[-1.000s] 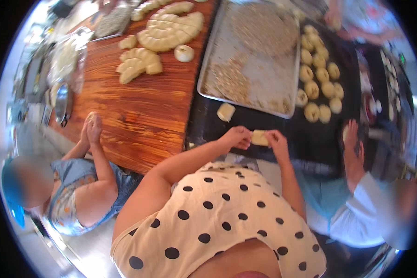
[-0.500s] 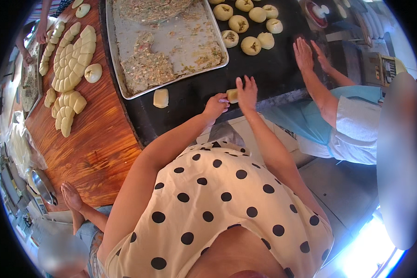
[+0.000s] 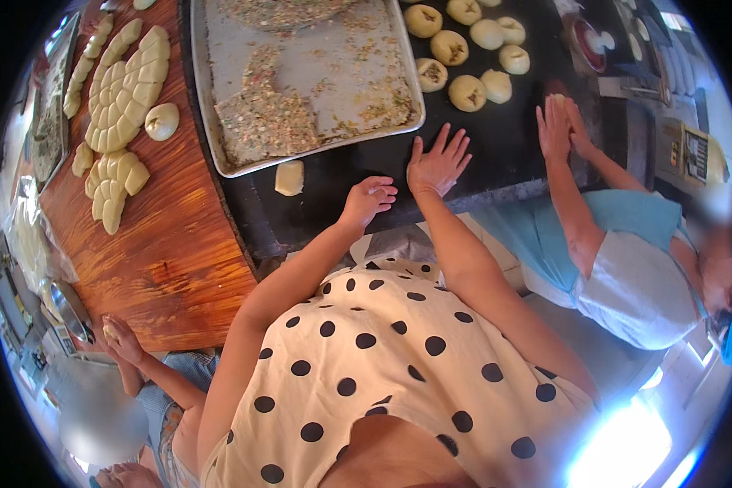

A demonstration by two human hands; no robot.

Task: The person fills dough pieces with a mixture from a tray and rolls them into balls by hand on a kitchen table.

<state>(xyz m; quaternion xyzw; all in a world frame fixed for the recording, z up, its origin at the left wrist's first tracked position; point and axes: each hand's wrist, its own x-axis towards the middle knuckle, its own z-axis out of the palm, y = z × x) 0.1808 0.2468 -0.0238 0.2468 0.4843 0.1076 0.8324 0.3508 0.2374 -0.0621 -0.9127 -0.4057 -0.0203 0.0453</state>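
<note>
My right hand [image 3: 439,163] lies flat on the black worktop [image 3: 333,175], palm down with its fingers spread. The small dough piece that was between my hands is out of sight; whether it is under that palm, I cannot tell. Beside it my left hand [image 3: 369,202] hovers at the worktop's near edge, its fingers loosely bent and apart, with nothing visible in them. A single pale dough piece [image 3: 289,178] sits left of my hands, just below the metal tray [image 3: 358,137]. Crumbly, speckled filling [image 3: 272,122] covers part of the tray.
Several filled dough balls [image 3: 468,93] stand right of the tray. Portioned dough [image 3: 126,89] and a round bun [image 3: 162,122] lie on the wooden table [image 3: 179,268]. A co-worker's pressed-together hands [image 3: 557,130] are at my right; another person's hands [image 3: 122,340] are at lower left.
My right hand has turned from gripping the dough piece to lying flat with spread fingers. My left hand has drawn slightly away from it. The co-worker's hands at right have come together.
</note>
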